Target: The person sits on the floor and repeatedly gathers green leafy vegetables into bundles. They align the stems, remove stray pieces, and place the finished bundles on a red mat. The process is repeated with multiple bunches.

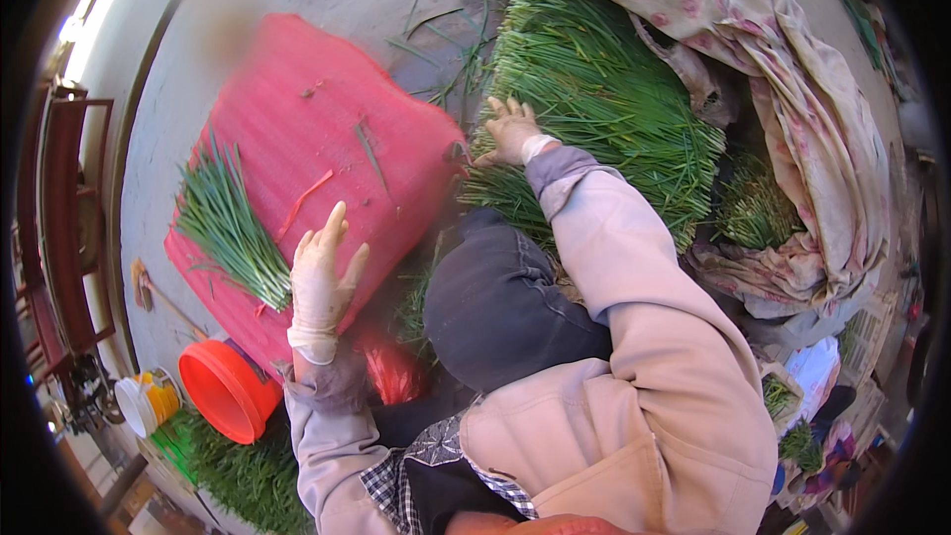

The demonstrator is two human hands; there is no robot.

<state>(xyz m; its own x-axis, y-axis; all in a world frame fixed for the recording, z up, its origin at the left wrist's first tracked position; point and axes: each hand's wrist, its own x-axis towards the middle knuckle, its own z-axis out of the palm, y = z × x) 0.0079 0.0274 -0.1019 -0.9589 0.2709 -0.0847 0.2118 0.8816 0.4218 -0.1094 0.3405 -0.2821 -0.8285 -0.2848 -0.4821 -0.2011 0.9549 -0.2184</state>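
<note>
A pink-red mesh cover (349,119) lies over a broad, low surface before me. On its left side rests a bunch of long green stalks (238,230), perhaps garlic chives, with pale cut ends towards my left hand (323,279). That hand, in a thin pale glove, is raised beside the cut ends, fingers apart, holding nothing. A red strip (304,204) lies just above it. My right hand (511,132), gloved too, reaches to the near left edge of a large pile of green stalks (594,82); its fingers are spread at the cut ends, with no stalk plainly gripped.
A patterned cloth (787,52) borders the pile at right. At lower left stand an orange-red bucket (223,390) and a white-and-yellow bucket (145,401), near more greens (245,464) and a broom (167,297). Loose stalks (446,41) litter the floor. Another person (836,453) is at far lower right.
</note>
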